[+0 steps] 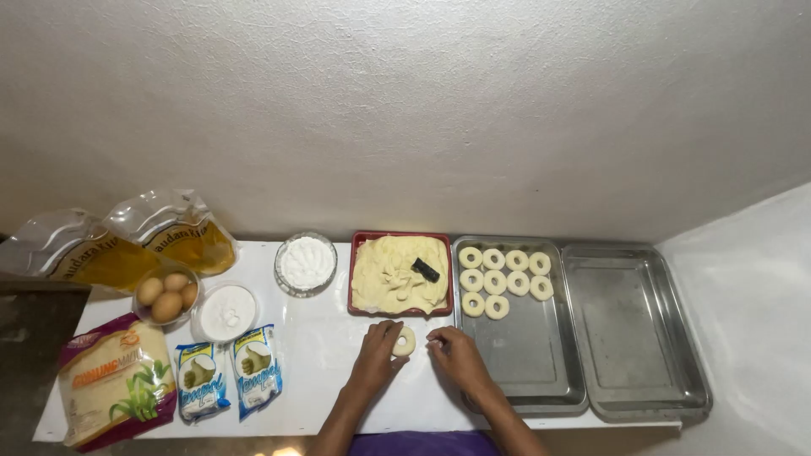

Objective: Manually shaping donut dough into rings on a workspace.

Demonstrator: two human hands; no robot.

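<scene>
Far left: two clear bags of yellow oil (135,241), leaning at the table's back edge. Below: glass bowl of brown eggs (166,293); large red-trimmed packet of pale grain or flour (114,380); two small blue-and-white sachets (230,377), side by side. Round tub of white powder (226,312), just right of the eggs; glass bowl of white powder (306,263) further back.

Centre: red rectangular tray (357,306) filled with pale yellow dough, a small black tool lying on it.

Front centre: left hand (378,356), fingers curled, pinching a dough ring (405,342) at its left edge. Ring flat on the white table (321,397), between both hands, just in front of the red tray; round, no long axis. Right hand (456,355), fingertips drawn together just right of the ring, apparently not touching; grip on anything too small to tell.

Right: steel tray (524,371) with ten finished rings across its far end, lying right of and beyond the hands, right hand nearer. Far right: second steel tray (642,338), bare.
</scene>
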